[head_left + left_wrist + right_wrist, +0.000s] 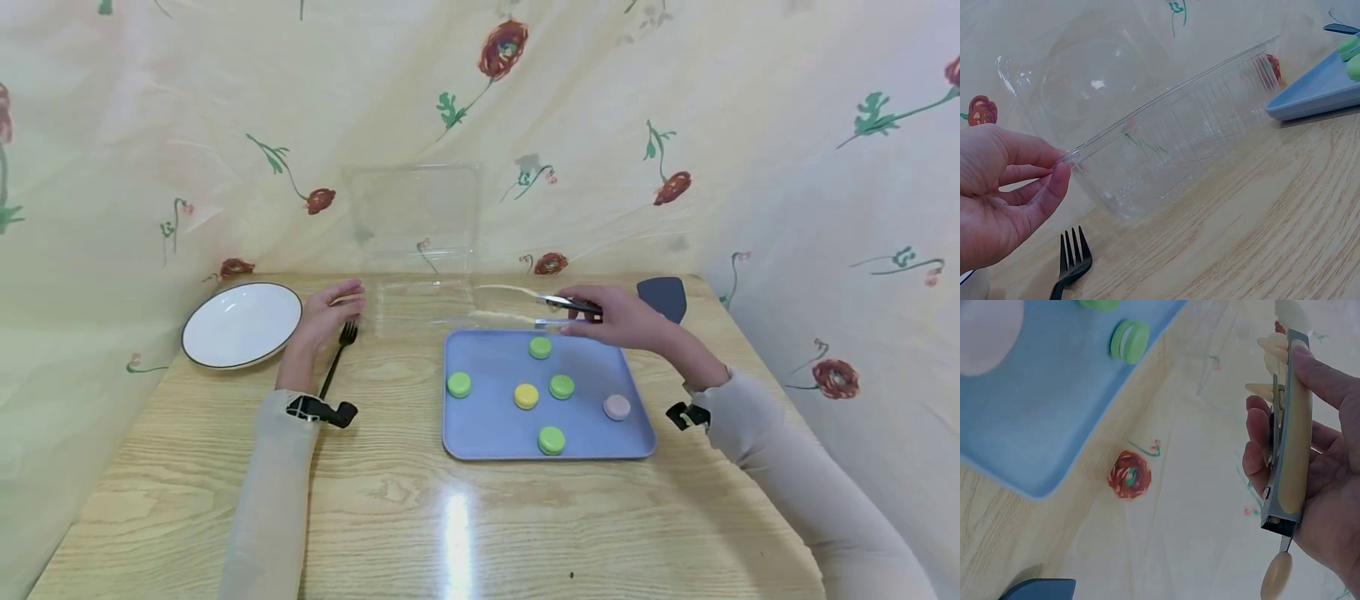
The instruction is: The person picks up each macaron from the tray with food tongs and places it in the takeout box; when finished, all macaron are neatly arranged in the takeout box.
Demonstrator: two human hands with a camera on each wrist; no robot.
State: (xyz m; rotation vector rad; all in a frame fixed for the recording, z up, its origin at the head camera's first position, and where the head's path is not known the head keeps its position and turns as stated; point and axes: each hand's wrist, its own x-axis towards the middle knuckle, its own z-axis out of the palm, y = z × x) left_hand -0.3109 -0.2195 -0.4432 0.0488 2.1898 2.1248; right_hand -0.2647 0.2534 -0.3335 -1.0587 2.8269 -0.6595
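My left hand (321, 318) pinches the rim corner of a clear plastic container (1172, 134) between thumb and fingers. The container's hinged lid (416, 208) stands raised at the back. In my right hand (622, 317) is a pair of tongs (1297, 437) with metal sides and cream tips. Their two arms are spread apart, tips at the container's right side, and no macaron shows between them. Below the tongs lies a blue tray (480, 446) with several green macarons (561, 387), one yellow macaron (526, 396) and one pale pink macaron (617, 407).
A black fork (347, 334) lies beside my left wrist. Further left is a white plate (242, 325) with a dark rim. Behind my right hand sits a dark spatula-like blade (663, 298). Flowered cloth (570, 125) hangs behind and along the sides of the wooden table (360, 517).
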